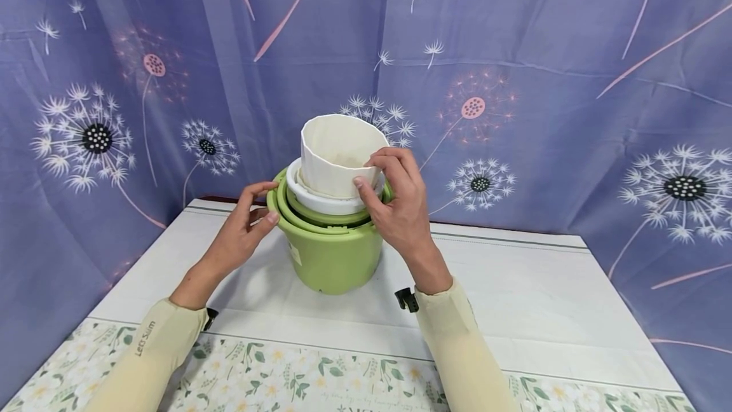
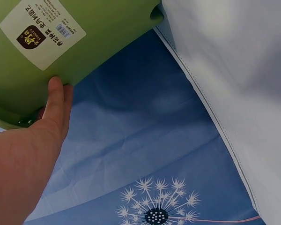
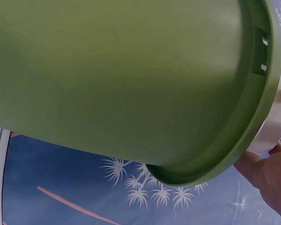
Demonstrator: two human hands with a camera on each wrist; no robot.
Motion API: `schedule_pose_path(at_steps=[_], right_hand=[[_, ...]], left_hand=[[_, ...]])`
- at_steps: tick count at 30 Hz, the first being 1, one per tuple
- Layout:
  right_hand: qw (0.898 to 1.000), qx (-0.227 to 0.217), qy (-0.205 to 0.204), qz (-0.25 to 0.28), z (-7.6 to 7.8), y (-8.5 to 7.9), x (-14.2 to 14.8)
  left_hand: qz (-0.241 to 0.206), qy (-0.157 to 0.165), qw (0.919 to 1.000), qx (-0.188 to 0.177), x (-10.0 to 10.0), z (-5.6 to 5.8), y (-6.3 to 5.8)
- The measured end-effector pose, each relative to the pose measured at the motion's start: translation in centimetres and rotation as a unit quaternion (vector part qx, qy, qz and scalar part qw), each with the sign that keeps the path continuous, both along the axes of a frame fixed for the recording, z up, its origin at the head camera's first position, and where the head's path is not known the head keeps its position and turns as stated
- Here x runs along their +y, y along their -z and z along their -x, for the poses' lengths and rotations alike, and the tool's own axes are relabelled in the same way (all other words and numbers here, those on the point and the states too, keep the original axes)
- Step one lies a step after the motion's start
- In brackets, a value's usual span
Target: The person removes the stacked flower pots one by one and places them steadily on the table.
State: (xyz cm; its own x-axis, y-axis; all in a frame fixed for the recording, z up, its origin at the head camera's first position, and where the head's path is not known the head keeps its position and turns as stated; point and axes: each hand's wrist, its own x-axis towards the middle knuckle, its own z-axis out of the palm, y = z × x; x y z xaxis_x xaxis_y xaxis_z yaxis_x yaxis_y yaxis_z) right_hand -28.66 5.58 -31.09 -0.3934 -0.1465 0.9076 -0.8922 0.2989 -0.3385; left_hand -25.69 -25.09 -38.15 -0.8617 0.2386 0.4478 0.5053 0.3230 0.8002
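A large green flower pot [image 1: 332, 259] stands upright on the table, with other pots nested inside it. Its label [image 2: 42, 33] shows in the left wrist view. Within it are another green rim and a round white pot [image 1: 326, 204]. On top, a white faceted flower pot [image 1: 327, 178] sits partly inside the white one, tilted. My right hand [image 1: 397, 205] pinches this top pot's rim at its right side, thumb outside and fingers over the edge. My left hand [image 1: 237, 234] rests against the big green pot's left side at the rim, its fingers extended along the outer wall.
The pots stand towards the back of a table with a white cloth [image 1: 515, 297] and a floral front band [image 1: 320, 380]. A blue-purple curtain [image 1: 515, 30] with dandelion prints hangs close behind and at both sides.
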Motion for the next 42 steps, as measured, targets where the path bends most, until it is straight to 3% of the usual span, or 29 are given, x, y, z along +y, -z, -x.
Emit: schedule_pose_path(at_steps=[34, 42], right_hand=[[0.999, 0.022, -0.013, 0.045, -0.35, -0.52, 0.31], [0.996, 0.032, -0.042, 0.071, -0.58, -0.78, 0.38]], left_hand=[[0.007, -0.006, 1.0, 0.001, 0.03, 0.0, -0.01], [0.0, -0.002, 1.0, -0.002, 0.09, -0.14, -0.08]])
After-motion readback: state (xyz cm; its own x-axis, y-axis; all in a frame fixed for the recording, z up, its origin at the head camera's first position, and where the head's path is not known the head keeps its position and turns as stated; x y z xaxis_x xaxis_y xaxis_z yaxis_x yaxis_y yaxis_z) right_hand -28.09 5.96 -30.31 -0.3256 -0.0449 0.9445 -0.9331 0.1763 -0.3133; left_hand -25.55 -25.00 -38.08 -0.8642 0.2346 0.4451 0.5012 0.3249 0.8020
